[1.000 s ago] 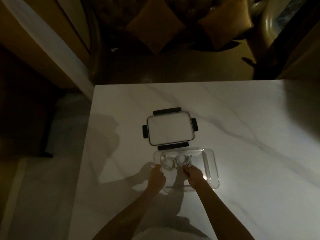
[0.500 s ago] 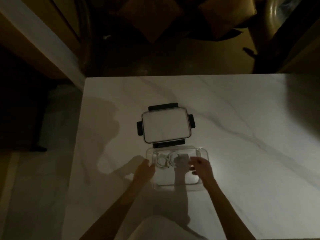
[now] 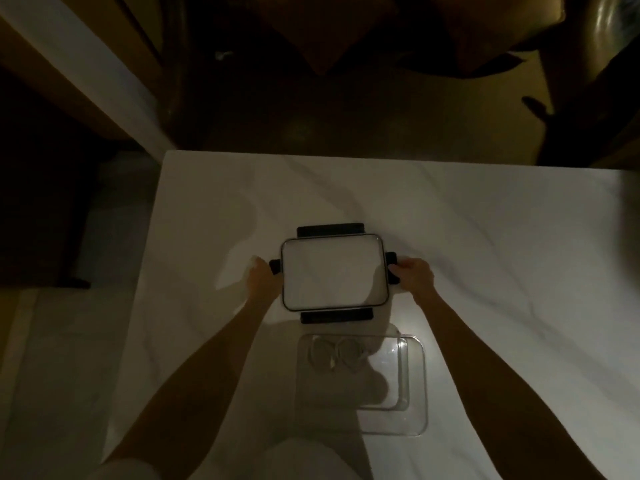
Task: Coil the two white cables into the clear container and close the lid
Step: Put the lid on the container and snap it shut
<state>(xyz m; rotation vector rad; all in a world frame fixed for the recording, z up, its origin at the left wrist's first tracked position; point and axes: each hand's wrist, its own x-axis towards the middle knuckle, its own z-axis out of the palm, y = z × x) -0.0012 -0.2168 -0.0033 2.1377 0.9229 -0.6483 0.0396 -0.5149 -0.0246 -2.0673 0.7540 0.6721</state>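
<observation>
The clear container (image 3: 414, 386) stands on the white marble table near me. Two coiled white cables (image 3: 336, 353) lie side by side in its far left corner. Beyond it lies the lid (image 3: 334, 271), clear with a dark rim and black clips on all sides. My left hand (image 3: 261, 277) grips the lid's left clip and my right hand (image 3: 412, 275) grips its right clip. Whether the lid is off the table I cannot tell.
The marble table (image 3: 485, 237) ends at a far edge and a left edge close to the lid. Dark floor and brown cushions (image 3: 322, 32) lie beyond it. The room is dim, and shadows of my arms cross the container.
Both hands left the container and reached forward to the lid, taking hold of its side clips. The cables stay coiled in the container. The camera has tilted and moved nearer.
</observation>
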